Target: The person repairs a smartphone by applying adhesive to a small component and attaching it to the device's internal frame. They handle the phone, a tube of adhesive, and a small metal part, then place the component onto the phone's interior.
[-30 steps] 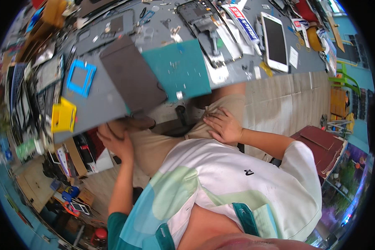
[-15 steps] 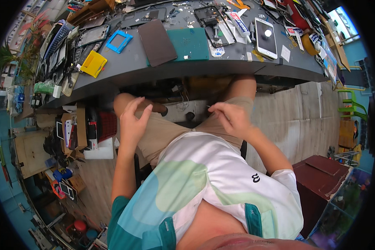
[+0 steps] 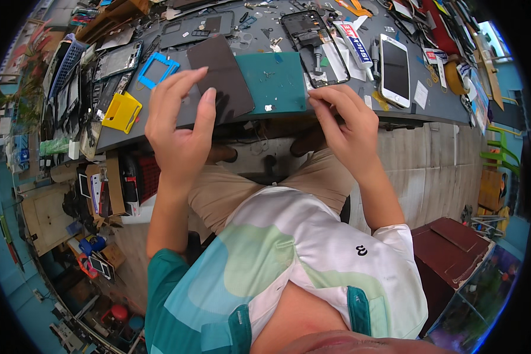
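Observation:
My left hand is raised at the front edge of the workbench, thumb and fingers apart, holding nothing. Its fingertips hang over a dark brown tablet-sized panel; whether they touch it cannot be seen. That panel overlaps the left side of a green mat with small scraps on it. Beside the mat's right front corner is my right hand, its thumb and forefinger pinched together. Anything between those fingertips is too small to make out. Just beyond lies a black phone frame with a dark tool across it.
Right of the mat are a glue tube and a white phone. A blue frame and a yellow holder lie at left, near piled phone parts. A red-brown cabinet stands on the floor to my right.
Both hands have risen from over my lap to the bench edge. My left hand has come over the brown panel, my right to the mat's corner. The view has shifted slightly.

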A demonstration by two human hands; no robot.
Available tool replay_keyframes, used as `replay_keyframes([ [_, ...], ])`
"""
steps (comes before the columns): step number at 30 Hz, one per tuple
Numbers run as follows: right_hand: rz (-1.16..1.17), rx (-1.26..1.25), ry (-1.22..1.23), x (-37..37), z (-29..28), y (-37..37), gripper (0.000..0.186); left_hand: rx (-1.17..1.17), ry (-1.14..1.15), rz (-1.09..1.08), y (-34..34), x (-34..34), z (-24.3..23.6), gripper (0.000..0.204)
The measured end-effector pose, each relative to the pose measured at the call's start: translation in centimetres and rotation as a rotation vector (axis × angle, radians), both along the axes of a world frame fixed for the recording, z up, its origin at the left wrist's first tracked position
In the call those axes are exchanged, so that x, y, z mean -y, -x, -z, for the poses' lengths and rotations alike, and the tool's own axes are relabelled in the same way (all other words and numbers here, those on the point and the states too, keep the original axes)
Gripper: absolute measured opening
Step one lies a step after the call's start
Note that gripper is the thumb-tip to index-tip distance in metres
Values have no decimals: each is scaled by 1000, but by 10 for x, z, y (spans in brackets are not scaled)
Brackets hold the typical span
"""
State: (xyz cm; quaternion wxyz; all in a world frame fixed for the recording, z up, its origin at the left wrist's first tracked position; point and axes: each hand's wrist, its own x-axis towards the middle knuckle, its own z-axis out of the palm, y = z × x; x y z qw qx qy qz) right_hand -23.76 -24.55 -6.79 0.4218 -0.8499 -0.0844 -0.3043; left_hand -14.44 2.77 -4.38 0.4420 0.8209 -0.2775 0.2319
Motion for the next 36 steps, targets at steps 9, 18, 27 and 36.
replay_keyframes([
  [9, 40, -25, 22, 3, 13, -20, 18, -80, -112, -38, -30, 26, 14, 76],
  [18, 14, -31, 45, 6, 16, -23, 23, -121, -228, -39, -45, 45, 16, 88],
  [27, -5, -24, 51, 8, 14, -25, 24, -147, -243, -48, -50, 47, 15, 87],
  [36, -1, -37, 54, 7, 12, -24, 25, -203, -39, 44, -58, 43, 21, 89],
])
